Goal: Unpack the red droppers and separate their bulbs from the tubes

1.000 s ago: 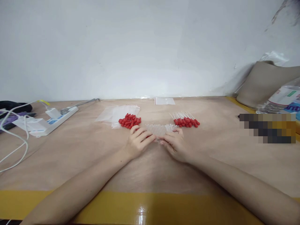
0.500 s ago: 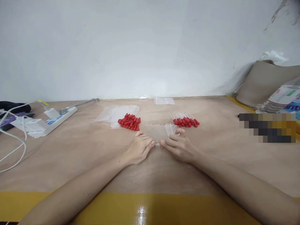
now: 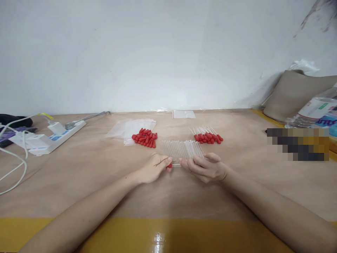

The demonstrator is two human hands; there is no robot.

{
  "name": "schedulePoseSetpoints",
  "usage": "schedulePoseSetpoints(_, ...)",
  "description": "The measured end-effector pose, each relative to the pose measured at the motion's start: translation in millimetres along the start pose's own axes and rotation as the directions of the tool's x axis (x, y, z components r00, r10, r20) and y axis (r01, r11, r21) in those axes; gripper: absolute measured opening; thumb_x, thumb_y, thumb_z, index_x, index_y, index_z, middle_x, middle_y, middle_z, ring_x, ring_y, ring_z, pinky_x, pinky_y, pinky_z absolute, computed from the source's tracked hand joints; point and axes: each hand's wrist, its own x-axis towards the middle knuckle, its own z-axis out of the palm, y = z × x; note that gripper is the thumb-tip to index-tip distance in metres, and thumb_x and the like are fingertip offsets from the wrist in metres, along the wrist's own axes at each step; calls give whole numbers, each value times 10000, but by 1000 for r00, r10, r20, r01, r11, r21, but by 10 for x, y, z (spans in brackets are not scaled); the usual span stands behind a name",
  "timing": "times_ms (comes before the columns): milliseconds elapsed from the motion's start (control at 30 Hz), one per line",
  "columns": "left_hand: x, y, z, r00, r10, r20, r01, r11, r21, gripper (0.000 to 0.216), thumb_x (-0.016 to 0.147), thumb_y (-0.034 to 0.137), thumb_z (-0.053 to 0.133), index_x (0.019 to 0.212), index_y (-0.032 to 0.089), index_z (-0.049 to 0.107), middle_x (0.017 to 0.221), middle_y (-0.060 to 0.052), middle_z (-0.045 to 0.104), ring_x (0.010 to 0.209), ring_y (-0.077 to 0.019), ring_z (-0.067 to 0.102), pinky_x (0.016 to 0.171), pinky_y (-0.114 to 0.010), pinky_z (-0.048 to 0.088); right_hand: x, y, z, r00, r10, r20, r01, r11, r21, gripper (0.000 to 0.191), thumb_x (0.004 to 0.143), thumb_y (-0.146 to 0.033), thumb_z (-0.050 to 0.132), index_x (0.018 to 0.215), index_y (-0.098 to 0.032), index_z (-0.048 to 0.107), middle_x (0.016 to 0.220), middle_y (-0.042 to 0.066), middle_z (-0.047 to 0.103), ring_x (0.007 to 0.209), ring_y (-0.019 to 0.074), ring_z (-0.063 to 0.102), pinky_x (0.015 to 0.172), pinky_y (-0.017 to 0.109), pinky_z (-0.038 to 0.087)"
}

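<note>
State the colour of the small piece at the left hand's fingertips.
Small piece: red, best seen in the head view.

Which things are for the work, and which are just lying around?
Probably for the work:
thin, clear, straw-like tubes
small red oval pieces
thin white red-ended sticks
flat clear plastic bags, maybe

Probably just lying around:
long white plastic power strip
clear plastic bottle, white label

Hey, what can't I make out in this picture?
In the head view:
- Red piece: partly covered by the left hand.
- Thin rod: its right end is hidden at the right hand.
- Bottle: cut off by the right edge; small print too tiny.
- Anything under the pixelated patch: masked.
</note>
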Motion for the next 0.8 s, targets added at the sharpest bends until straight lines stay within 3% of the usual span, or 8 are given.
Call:
schedulePoseSetpoints(100,-2,-107,-115,997,-74,-22,73,996,-45,448,869,426,298,538,190,485,516,15,494,507,-126,448,568,-262,384,-44,92,-27,984,37,-172,-51,996,-80,281,896,-274,369,982,-378,615,668,-53,589,561,87,470,587,310,235)
schedulePoseSetpoints(167,12,-244,-252,976,-91,-199,86,996,-34,432,845,454,318,547,190,486,537,7,503,538,-134,468,578,-264,399,-53,166,-30,934,112,-340,-175,971,-161,249,886,-273,404,985,-347,620,610,-43,569,563,95,466,640,318,236)
schedulePoseSetpoints(267,40,-480,-521,866,-80,-494,100,995,15,364,841,416,310,735,187,574,749,-22,593,741,-169,538,718,-296,433,7,238,18,833,225,-506,-364,911,-193,254,876,-262,413,1045,-252,602,636,-5,574,625,122,491,717,345,229)
schedulePoseSetpoints(367,50,-714,-777,767,-80,-636,215,967,138,311,802,293,344,934,196,609,954,-43,590,961,-207,517,868,-343,397,113,253,122,818,296,-493,-406,904,-133,297,865,-200,367,1081,-204,572,763,32,603,689,141,519,733,346,226)
schedulePoseSetpoints(500,61,-1005,-935,650,-102,-753,338,927,166,350,768,256,404,1077,172,547,866,-53,584,888,-200,557,797,-335,435,203,248,260,820,378,-429,-425,905,-14,249,833,-164,366,971,-178,573,799,30,629,721,149,542,767,339,229)
schedulePoseSetpoints(633,124,-1183,-902,599,-122,-792,338,935,111,341,741,300,494,1055,165,499,772,-23,596,682,-150,575,619,-260,443,232,224,304,845,319,-430,-384,921,-70,209,824,-154,374,853,-158,581,726,36,622,695,149,532,773,338,233)
schedulePoseSetpoints(733,169,-1209,-860,568,-94,-818,415,891,186,237,737,340,513,908,183,564,782,-28,627,674,-157,573,636,-270,426,241,185,286,878,270,-396,-350,925,-147,223,815,-136,377,776,-158,596,673,35,595,672,145,511,760,337,238)
schedulePoseSetpoints(800,178,-1185,-846,580,-41,-814,445,853,274,210,747,354,506,854,195,592,790,-28,645,687,-169,579,692,-297,418,243,159,272,886,262,-382,-341,928,-154,228,816,-143,381,754,-161,600,673,36,585,678,143,504,766,339,240)
